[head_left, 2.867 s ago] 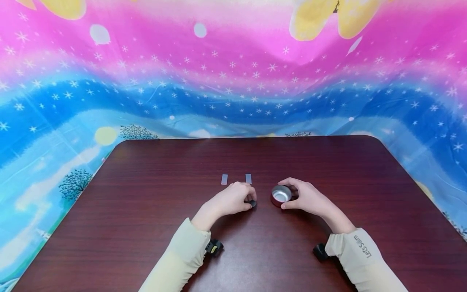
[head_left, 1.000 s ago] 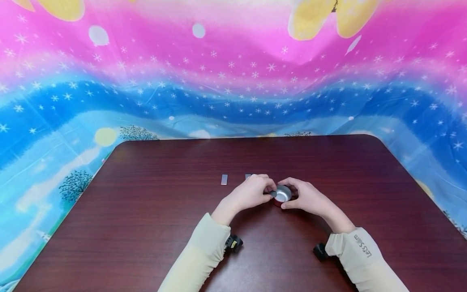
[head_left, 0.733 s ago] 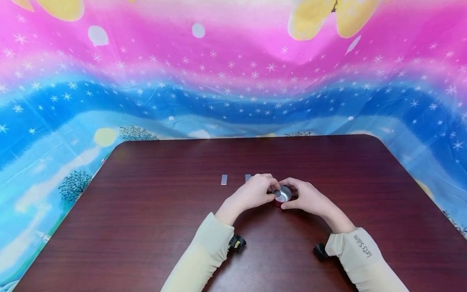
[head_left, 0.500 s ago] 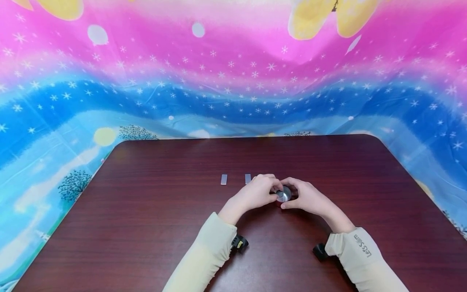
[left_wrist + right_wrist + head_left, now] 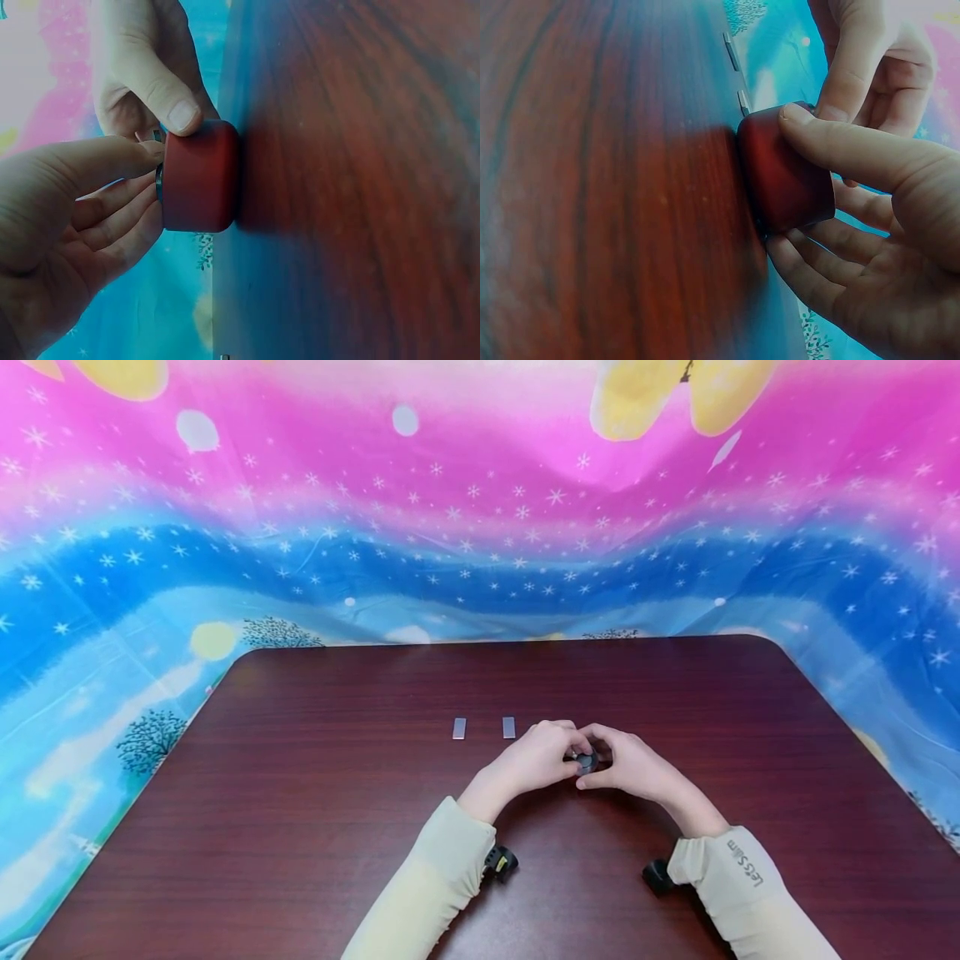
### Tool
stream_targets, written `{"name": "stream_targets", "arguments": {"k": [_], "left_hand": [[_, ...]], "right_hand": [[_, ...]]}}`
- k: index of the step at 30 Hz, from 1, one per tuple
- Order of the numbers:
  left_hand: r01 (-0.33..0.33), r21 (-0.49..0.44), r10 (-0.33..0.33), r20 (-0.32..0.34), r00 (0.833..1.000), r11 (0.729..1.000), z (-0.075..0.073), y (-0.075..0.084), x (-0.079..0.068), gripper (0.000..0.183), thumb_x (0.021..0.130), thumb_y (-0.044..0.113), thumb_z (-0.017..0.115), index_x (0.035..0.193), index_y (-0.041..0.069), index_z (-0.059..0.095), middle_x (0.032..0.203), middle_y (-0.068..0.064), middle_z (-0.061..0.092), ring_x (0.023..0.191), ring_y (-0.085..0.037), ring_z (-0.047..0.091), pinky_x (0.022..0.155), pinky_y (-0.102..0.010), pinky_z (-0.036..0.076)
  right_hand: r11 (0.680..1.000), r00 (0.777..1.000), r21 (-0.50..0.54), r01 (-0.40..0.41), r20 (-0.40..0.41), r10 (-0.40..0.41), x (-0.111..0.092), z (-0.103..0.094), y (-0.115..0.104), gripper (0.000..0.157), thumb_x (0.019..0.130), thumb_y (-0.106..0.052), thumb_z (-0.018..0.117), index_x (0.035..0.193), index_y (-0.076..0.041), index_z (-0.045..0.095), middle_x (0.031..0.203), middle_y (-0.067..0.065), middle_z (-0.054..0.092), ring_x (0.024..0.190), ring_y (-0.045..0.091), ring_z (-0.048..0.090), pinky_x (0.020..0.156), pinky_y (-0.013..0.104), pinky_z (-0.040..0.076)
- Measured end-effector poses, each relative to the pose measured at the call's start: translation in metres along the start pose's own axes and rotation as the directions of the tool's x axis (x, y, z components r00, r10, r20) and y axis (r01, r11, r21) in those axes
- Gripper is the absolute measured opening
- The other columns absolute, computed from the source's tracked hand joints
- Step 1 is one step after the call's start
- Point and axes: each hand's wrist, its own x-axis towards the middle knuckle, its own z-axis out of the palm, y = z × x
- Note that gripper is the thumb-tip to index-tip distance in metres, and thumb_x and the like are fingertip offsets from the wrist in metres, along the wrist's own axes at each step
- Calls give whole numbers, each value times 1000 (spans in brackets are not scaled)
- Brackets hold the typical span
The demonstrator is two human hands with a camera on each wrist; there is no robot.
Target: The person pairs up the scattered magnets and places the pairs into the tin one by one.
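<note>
A small red round tin, silvery inside, stands upright on the table. My right hand grips its side, with the thumb on one side and fingers round the other, as the right wrist view shows. My left hand pinches a dark round disc between thumb and fingers at the tin's mouth. The disc lies over the opening and hides most of the inside. From the left wrist view only the disc's edge shows along the rim; whether it sits fully flat I cannot tell.
Two small grey rectangular plates, a left one and a right one, lie on the dark red wooden table beyond my left hand. A patterned cloth hangs behind the table's far edge.
The left hand has brought the disc from the table left of the tin rightward onto its mouth, covering the silvery inside. The right hand has stayed on the tin.
</note>
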Motion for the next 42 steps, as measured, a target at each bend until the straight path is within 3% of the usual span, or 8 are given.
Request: {"name": "stream_targets", "arguments": {"k": [23, 34, 42], "left_hand": [[13, 25, -14, 29, 999, 1000, 3, 0, 1, 20, 82, 9, 64, 100, 13, 69, 94, 4, 60, 84, -6, 57, 72, -12, 42], [46, -26, -46, 3, 999, 999, -2, -4, -6, 20, 83, 7, 61, 101, 13, 68, 96, 5, 60, 83, -8, 58, 70, -12, 42], [53, -6, -53, -40, 998, 999, -6, -10, -15, 17, 83, 11, 63, 99, 13, 68, 94, 5, 59, 81, -6, 57, 71, -13, 44]], "right_hand": [[1000, 1000, 29, 1, 7, -1, 1, 0, 1, 51, 72, -22, 77, 116, -14, 53, 107, 2, 60, 99, 18, 57, 82, 33, 48], [1000, 1000, 24, 5, 8, -5, 1, 1, 1, 54, 72, -21, 77, 119, -13, 52, 108, 4, 60, 97, 18, 58, 80, 32, 48], [1000, 1000, 22, 21, 6, -21, 1, 1, -1, 54, 72, -21, 77, 119, -13, 52, 108, 6, 60, 97, 19, 58, 79, 30, 49]]}}
